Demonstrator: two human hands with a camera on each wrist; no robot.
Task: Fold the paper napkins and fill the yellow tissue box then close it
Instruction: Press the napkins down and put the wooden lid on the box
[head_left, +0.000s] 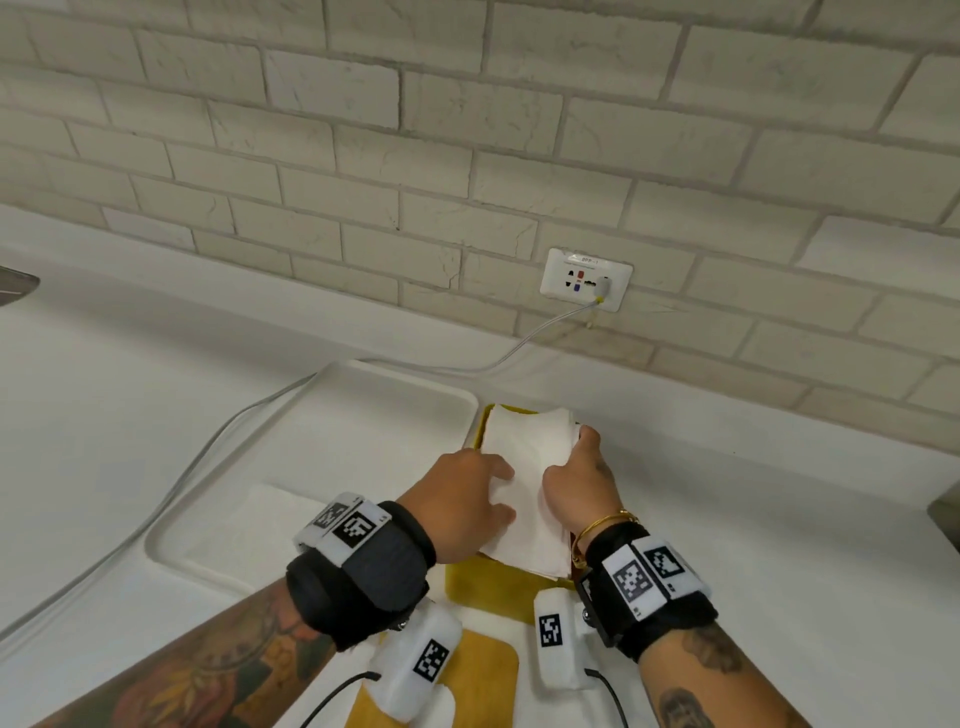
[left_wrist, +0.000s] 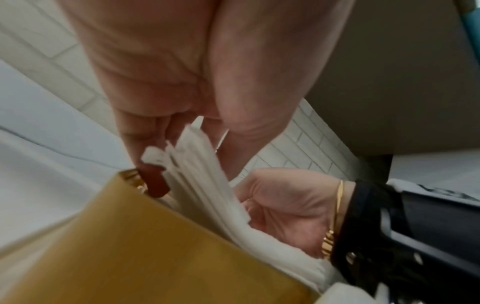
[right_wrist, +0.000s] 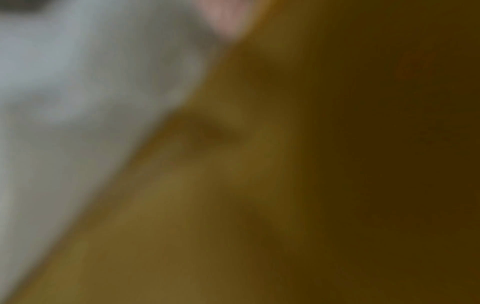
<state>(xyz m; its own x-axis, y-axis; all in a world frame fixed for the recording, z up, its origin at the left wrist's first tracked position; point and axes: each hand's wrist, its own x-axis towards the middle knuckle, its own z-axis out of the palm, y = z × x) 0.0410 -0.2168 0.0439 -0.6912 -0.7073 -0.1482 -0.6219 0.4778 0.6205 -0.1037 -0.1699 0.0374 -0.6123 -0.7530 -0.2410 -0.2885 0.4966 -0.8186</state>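
A thick stack of folded white napkins (head_left: 524, 447) sits partly inside the open yellow tissue box (head_left: 493, 587) on the white counter. My left hand (head_left: 467, 499) grips the stack's left edge, with its fingers curled down beside the paper. My right hand (head_left: 579, 483) curls over the right edge. The left wrist view shows my left fingers (left_wrist: 140, 144) pinching the napkin stack (left_wrist: 207, 185) above the box wall (left_wrist: 142, 246), with my right hand (left_wrist: 285, 207) cupped against the other side. The right wrist view is blurred, showing only napkin (right_wrist: 64, 82) and box (right_wrist: 259, 185).
A white tray (head_left: 363, 395) lies left of the box with a flat napkin (head_left: 270, 525) on it. A yellow and white piece (head_left: 488, 665) lies in front of the box. A white cable (head_left: 197, 467) runs from a wall socket (head_left: 586, 279) across the counter. The brick wall stands close behind.
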